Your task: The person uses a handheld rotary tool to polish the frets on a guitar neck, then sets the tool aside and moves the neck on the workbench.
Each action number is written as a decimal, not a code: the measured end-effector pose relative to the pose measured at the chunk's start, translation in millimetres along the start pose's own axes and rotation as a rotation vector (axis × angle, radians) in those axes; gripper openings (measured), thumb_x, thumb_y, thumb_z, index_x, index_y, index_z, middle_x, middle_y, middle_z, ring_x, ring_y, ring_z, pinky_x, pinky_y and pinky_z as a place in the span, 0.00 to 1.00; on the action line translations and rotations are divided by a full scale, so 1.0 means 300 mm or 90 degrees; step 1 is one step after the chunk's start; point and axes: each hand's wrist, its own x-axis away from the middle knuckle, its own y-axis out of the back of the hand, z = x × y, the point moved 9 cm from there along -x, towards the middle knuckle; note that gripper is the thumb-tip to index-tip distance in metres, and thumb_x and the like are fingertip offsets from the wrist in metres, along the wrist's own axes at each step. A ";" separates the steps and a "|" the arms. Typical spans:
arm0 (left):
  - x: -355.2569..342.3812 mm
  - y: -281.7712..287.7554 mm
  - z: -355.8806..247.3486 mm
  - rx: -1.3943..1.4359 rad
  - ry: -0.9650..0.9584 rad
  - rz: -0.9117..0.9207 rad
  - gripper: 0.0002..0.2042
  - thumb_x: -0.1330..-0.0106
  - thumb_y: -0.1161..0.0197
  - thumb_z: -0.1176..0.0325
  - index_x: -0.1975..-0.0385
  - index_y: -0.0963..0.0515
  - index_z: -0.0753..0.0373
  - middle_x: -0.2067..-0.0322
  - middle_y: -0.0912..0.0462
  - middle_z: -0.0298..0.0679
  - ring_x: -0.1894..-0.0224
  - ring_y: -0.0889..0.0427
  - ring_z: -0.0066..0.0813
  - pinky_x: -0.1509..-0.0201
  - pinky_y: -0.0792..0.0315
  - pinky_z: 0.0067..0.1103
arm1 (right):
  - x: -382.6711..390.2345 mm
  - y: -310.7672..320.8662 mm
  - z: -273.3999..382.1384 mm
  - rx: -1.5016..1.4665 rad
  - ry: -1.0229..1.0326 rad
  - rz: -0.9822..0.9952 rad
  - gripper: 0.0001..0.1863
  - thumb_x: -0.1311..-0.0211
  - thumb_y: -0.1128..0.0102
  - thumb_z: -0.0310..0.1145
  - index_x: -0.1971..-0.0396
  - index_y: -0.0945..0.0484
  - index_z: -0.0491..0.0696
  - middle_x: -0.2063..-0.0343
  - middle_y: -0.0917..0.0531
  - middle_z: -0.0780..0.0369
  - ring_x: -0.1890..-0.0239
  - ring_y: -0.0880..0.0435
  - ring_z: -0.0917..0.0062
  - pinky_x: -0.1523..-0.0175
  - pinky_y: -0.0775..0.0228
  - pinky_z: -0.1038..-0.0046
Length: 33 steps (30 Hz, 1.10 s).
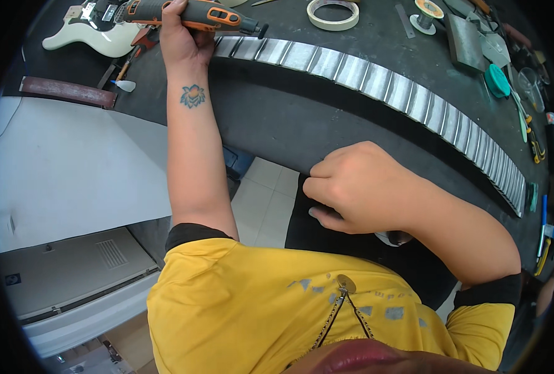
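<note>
Rotary tool [222, 15] is pinched in left hand [186, 47] near ribbed strip [376, 81], work seemingly unfinished, remainder unclear; right hand [358, 187] curls, can't tell grip.

Yellow T-shirt [227, 293], black cuffs [192, 234] — round pendant [346, 284], seemingly metal.

This looks like a workshop: a scuffed dark tabletop [383, 38] carries a tape roll [332, 25], a small metallic spool [423, 25], a curved, ridged silvery strip [364, 76], yellow-handled tools [534, 148] and a white guitar-shaped body [86, 38], with an orange-and-grey power tool [208, 15] held over it.
</note>
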 end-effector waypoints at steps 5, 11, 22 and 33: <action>-0.004 -0.014 0.008 -0.083 -0.006 -0.001 0.13 0.33 0.36 0.55 0.74 0.24 0.55 0.85 0.23 0.31 0.91 0.34 0.19 0.90 0.45 0.16 | 0.003 0.004 -0.003 0.005 -0.001 -0.006 0.10 0.50 0.29 0.37 0.75 0.19 0.47 0.76 0.16 0.62 0.66 0.13 0.66 0.60 0.19 0.65; -0.012 -0.012 0.018 -0.097 -0.018 0.003 0.13 0.35 0.35 0.54 0.73 0.23 0.57 0.84 0.23 0.31 0.91 0.33 0.18 0.90 0.44 0.15 | 0.006 0.005 -0.006 0.006 -0.001 -0.006 0.10 0.51 0.29 0.36 0.75 0.19 0.46 0.75 0.16 0.61 0.66 0.13 0.65 0.60 0.19 0.65; 0.017 -0.029 0.008 -0.083 0.014 0.106 0.15 0.34 0.37 0.53 0.74 0.23 0.58 0.86 0.24 0.32 0.92 0.35 0.20 0.89 0.41 0.17 | 0.016 0.007 -0.008 -0.015 0.000 -0.015 0.10 0.51 0.29 0.36 0.75 0.19 0.46 0.75 0.15 0.61 0.66 0.13 0.64 0.59 0.19 0.65; 0.031 -0.036 -0.007 -0.094 -0.022 0.115 0.17 0.35 0.37 0.52 0.74 0.23 0.61 0.87 0.26 0.34 0.92 0.35 0.22 0.88 0.38 0.19 | 0.017 0.007 -0.009 -0.011 -0.007 -0.005 0.10 0.51 0.29 0.35 0.75 0.19 0.46 0.75 0.15 0.60 0.65 0.13 0.64 0.58 0.19 0.64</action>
